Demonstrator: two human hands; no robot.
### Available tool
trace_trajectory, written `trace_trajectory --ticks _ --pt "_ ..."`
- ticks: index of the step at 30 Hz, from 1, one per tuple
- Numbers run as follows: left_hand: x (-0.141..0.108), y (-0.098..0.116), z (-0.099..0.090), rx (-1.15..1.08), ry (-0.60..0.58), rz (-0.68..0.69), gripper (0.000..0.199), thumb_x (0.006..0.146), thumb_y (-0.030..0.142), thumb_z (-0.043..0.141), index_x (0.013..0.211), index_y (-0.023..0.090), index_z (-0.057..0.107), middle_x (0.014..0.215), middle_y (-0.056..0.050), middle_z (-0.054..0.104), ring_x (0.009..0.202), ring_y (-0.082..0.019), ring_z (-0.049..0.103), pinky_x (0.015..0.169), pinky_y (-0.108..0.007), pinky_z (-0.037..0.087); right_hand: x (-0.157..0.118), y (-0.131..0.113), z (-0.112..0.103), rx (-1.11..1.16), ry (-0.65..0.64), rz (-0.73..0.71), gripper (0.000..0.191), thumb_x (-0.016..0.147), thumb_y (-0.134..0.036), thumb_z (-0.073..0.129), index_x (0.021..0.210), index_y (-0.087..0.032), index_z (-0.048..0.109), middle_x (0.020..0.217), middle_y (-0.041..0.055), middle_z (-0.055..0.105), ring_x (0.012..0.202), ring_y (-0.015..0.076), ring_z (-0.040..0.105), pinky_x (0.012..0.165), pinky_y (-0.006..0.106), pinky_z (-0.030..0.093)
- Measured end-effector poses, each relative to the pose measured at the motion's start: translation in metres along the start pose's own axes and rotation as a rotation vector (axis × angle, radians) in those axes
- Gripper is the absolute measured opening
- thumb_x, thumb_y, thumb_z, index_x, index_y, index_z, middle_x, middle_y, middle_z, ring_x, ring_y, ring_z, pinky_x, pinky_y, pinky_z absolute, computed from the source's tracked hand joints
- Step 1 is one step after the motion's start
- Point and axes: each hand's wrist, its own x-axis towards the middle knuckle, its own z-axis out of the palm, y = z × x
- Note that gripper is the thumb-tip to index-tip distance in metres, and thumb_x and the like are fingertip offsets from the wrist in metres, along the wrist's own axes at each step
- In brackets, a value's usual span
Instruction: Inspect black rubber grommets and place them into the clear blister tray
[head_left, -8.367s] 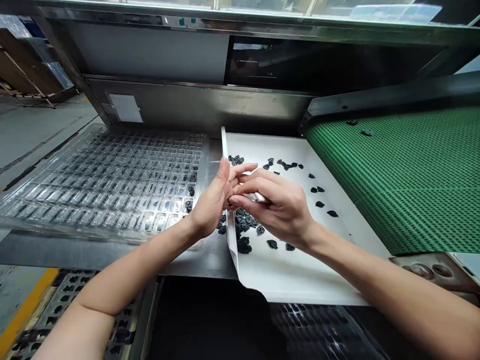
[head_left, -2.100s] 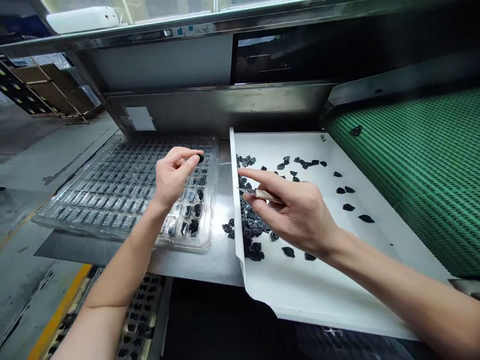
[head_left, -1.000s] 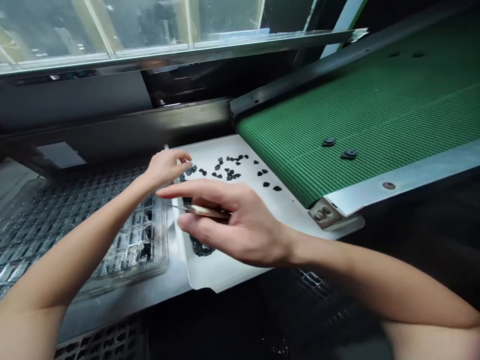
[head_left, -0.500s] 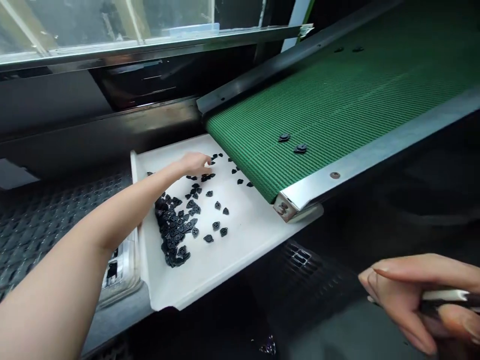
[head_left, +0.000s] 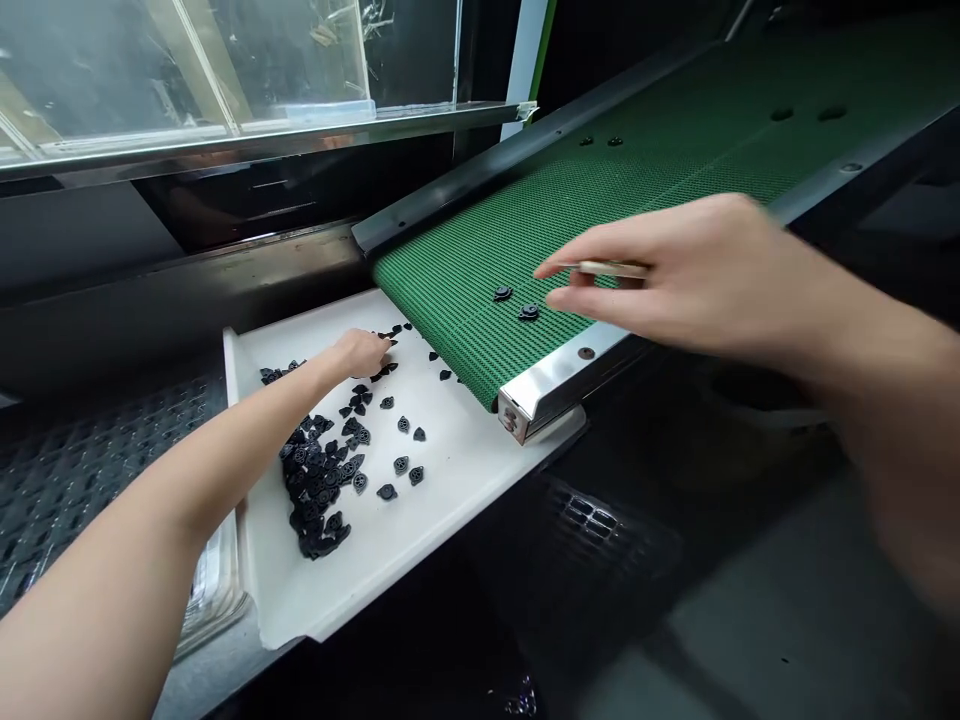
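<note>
My left hand (head_left: 364,353) reaches into a white tray (head_left: 420,530), its fingers curled down among small black parts at the tray's back. The fingertips are partly hidden, so what they grip cannot be made out. Loose black parts (head_left: 322,480) with rounded, pointed outlines form a heap along the tray's left side, and several more lie scattered to the right. My right hand (head_left: 697,270), blurred by motion, hovers over the green belt (head_left: 450,290). Between its thumb and fingers is a slim light-coloured tool (head_left: 611,268). Two black pieces (head_left: 516,303) sit on the belt just left of its fingertips.
The belt slopes down to the tray, with metal side rails (head_left: 555,380). More dark pieces (head_left: 600,141) lie farther up it. A dark woven mat (head_left: 112,460) and a clear plastic container (head_left: 214,590) are left of the tray. A metal-edged glass panel (head_left: 262,70) stands behind.
My right hand has risen from the lower right to above the belt. Pieces on the belt have come nearer the tray. My left hand stays among the parts; the view has shifted right.
</note>
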Motion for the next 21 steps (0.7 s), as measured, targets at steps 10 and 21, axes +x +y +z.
trace_trajectory --ticks 10,21 --pt "-0.016 -0.036 -0.005 -0.377 0.162 -0.102 0.032 0.096 0.032 0.069 0.125 0.019 0.075 0.117 -0.013 0.077 0.107 -0.027 0.070 0.093 -0.039 0.055 0.062 0.037 0.031 0.128 -0.592 0.391 0.053 0.097 -0.047 0.053 0.102 -0.005 0.085 0.077 -0.0043 0.073 0.057 -0.0024 0.056 0.052 0.028 0.025" --pt "-0.035 -0.065 0.008 -0.938 0.295 -0.200 0.025 0.091 0.036 0.066 0.098 0.015 0.077 0.090 -0.014 0.076 0.057 -0.014 0.053 0.056 -0.032 0.042 0.085 0.046 0.054 -0.449 -0.551 0.218 0.039 0.103 -0.044 0.063 0.126 -0.019 0.082 0.095 0.0009 0.080 0.081 0.0129 0.073 0.063 0.032 0.037"
